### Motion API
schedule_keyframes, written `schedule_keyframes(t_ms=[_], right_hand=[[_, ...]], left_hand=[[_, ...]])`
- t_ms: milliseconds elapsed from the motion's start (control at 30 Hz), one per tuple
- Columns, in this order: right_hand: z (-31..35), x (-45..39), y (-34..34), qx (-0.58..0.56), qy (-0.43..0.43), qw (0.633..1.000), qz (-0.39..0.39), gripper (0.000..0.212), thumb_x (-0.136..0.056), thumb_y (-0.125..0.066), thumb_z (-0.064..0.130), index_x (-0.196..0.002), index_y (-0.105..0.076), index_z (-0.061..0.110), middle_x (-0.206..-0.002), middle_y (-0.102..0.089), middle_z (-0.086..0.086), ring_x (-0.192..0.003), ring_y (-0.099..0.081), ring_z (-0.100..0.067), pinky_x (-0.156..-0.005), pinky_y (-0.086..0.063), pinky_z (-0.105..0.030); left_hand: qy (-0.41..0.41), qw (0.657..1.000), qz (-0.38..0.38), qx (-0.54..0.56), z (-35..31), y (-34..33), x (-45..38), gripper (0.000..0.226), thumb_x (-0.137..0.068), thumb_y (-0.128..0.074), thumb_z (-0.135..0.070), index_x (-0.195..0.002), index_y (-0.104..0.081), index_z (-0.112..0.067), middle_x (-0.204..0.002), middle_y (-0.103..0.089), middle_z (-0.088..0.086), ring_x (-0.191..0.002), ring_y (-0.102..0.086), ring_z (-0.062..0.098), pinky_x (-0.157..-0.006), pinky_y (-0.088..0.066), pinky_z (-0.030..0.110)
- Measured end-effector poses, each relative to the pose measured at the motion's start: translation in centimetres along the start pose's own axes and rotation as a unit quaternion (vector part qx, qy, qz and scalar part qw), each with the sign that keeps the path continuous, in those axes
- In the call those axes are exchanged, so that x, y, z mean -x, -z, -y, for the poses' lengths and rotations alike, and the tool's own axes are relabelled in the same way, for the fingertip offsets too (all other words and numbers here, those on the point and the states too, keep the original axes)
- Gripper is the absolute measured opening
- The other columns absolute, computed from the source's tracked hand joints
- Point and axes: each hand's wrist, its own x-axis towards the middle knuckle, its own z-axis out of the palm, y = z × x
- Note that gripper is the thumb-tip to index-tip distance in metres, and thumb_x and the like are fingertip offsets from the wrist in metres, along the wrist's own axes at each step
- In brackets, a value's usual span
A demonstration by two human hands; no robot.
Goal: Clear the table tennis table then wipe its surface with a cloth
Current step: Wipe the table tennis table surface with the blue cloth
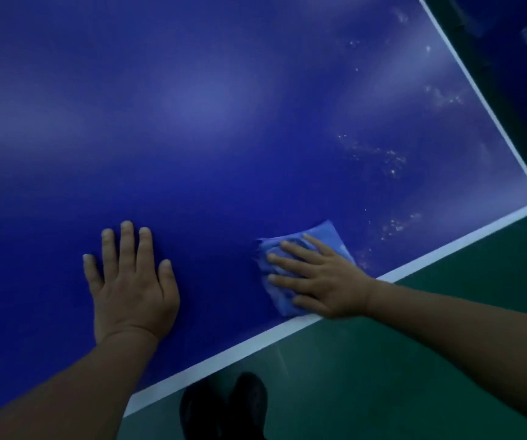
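Blue table tennis bench [224, 106] fills the view; nothing is seen standing on it, so clearing is judged done and wiping is in hand. White edge line [446, 252] marks the near side and the far right corner. Pale dusty specks [379, 157] are scattered over the right part, from just beside the cloth up toward the corner; the left part reads clean.

Left hand [132, 287] is laid flat on the bare surface, fingers straight and slightly spread, nothing held, judged a brace.

Right hand [322, 281] is pressed flat on the blue cloth [329, 236], fingers straight and spread, pointing left; no pinch is seen. Cloth is bunched under the palm, touching the bench just inside the near edge line, well right of the left hand.

Key relation: the specks lie to the right and farther out from the cloth, on the wrist side of the right hand, not the fingertip side. Right hand is nearer by far. Next stroke is judged to need a sweep right and outward toward the corner.

Dark shoes [224, 408] are visible on the green floor [382, 360] below the edge.
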Motion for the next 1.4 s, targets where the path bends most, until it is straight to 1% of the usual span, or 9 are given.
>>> schedule_keyframes(t_ms=[100, 267, 533, 633, 800, 867, 1067, 1300, 1400], right_hand=[[-4.6, 1.7, 0.3, 0.003, -0.220, 0.976, 0.007, 0.057, -0.100, -0.024, 0.045, -0.153, -0.032, 0.025, -0.162, -0.027, -0.009, -0.149, -0.018, -0.037, -0.114, -0.017, -0.068], [-6.4, -4.0, 1.6, -0.098, -0.629, 0.767, -0.078, 0.053, -0.106, -0.017, 0.042, -0.158, -0.018, 0.031, -0.167, -0.006, 0.005, -0.153, 0.004, -0.029, -0.117, 0.005, -0.064], [5.9, -1.7, -0.9, -0.041, -0.263, 0.964, -0.013, 0.055, -0.105, -0.014, 0.047, -0.157, -0.015, 0.030, -0.165, -0.009, 0.002, -0.153, -0.005, -0.025, -0.121, 0.004, -0.054], [-1.2, 2.9, -0.9, -0.042, -0.408, 0.912, -0.003, 0.055, -0.103, -0.016, 0.044, -0.156, -0.010, 0.030, -0.165, -0.003, 0.002, -0.153, -0.007, -0.027, -0.120, 0.003, -0.052], [-5.9, 3.1, -0.1, -0.127, -0.716, 0.681, -0.089, 0.056, -0.105, -0.018, 0.041, -0.158, -0.017, 0.025, -0.167, -0.009, -0.003, -0.152, -0.006, -0.028, -0.120, -0.006, -0.059], [-3.2, -0.3, -0.2, -0.116, -0.698, 0.700, -0.097, 0.055, -0.105, -0.020, 0.042, -0.158, -0.018, 0.026, -0.167, -0.010, -0.004, -0.152, -0.008, -0.029, -0.121, -0.007, -0.058], [4.6, -1.4, -0.6, -0.059, -0.315, 0.947, -0.026, 0.055, -0.105, -0.011, 0.049, -0.156, -0.016, 0.029, -0.165, -0.015, 0.000, -0.153, -0.010, -0.024, -0.122, -0.005, -0.051], [-7.2, 3.5, 0.2, -0.118, -0.658, 0.740, -0.074, 0.055, -0.105, -0.019, 0.040, -0.158, -0.016, 0.027, -0.167, -0.006, 0.000, -0.153, -0.003, -0.023, -0.122, -0.005, -0.053], [-4.2, 0.7, -0.3, -0.104, -0.638, 0.756, -0.104, 0.056, -0.103, -0.026, 0.031, -0.158, -0.021, 0.023, -0.166, -0.012, -0.005, -0.152, -0.009, -0.028, -0.122, -0.007, -0.053]], left_hand=[[0.001, 1.000, 0.004, -0.003, -0.1, 0.0, -0.2, 0.074, -0.093, -0.009, -0.051, -0.159, -0.011, -0.017, -0.167, 0.003, 0.002, -0.152, 0.015, 0.020, -0.121, 0.013, 0.047], [0.003, 1.000, 0.002, 0.002, 0.0, 0.0, -0.1, 0.074, -0.093, -0.010, -0.051, -0.158, -0.012, -0.016, -0.167, 0.003, 0.002, -0.152, 0.014, 0.021, -0.121, 0.013, 0.047], [0.003, 1.000, 0.000, 0.012, 0.0, 0.1, 0.0, 0.075, -0.093, -0.010, -0.052, -0.158, -0.015, -0.016, -0.167, 0.000, 0.003, -0.152, 0.011, 0.021, -0.121, 0.012, 0.048], [0.006, 1.000, 0.003, 0.009, -0.2, 0.3, 0.0, 0.075, -0.093, -0.010, -0.051, -0.158, -0.014, -0.016, -0.167, 0.001, 0.003, -0.152, 0.011, 0.021, -0.121, 0.011, 0.049], [0.003, 1.000, -0.001, 0.005, -0.4, 0.5, 0.1, 0.074, -0.093, -0.013, -0.049, -0.158, -0.015, -0.015, -0.167, -0.001, 0.005, -0.153, 0.010, 0.023, -0.121, 0.009, 0.050], [-0.001, 1.000, -0.003, 0.005, -0.4, 0.4, 0.1, 0.074, -0.093, -0.013, -0.049, -0.158, -0.016, -0.015, -0.167, -0.001, 0.005, -0.153, 0.010, 0.023, -0.121, 0.009, 0.050], [-0.007, 1.000, -0.015, 0.004, 0.1, -0.2, 0.0, 0.074, -0.094, -0.013, -0.051, -0.158, -0.017, -0.014, -0.167, -0.004, 0.006, -0.153, 0.008, 0.024, -0.121, 0.009, 0.050], [-0.017, 0.999, -0.037, 0.002, 0.5, -0.8, -0.3, 0.072, -0.095, -0.015, -0.051, -0.156, -0.020, -0.014, -0.166, -0.008, 0.006, -0.153, 0.006, 0.024, -0.119, 0.011, 0.047], [-0.019, 0.998, -0.052, -0.011, 1.2, -1.8, -0.7, 0.071, -0.096, -0.014, -0.054, -0.156, -0.020, -0.017, -0.166, -0.008, 0.005, -0.153, 0.005, 0.023, -0.119, 0.010, 0.048]])
